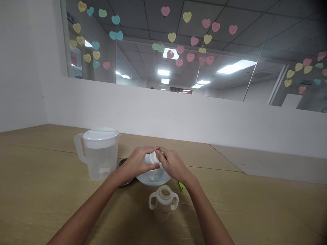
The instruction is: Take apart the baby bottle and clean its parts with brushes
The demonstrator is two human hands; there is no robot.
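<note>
My left hand (136,162) and my right hand (172,164) meet above a white bowl (153,181), and both grip a small plastic bottle with a white cap (153,158). The fingers hide most of the bottle. Below the hands, a white-and-translucent two-handled cup (163,200) stands with its lid off or open at the top. To the left of my left hand stands a clear plastic water pitcher with a white lid (100,160). It holds water.
A dark metal dish (125,183) lies partly hidden under my left wrist, and a small green item (181,186) lies near my right wrist. All of this sits on a light wooden table (43,190) before a low white wall (153,115).
</note>
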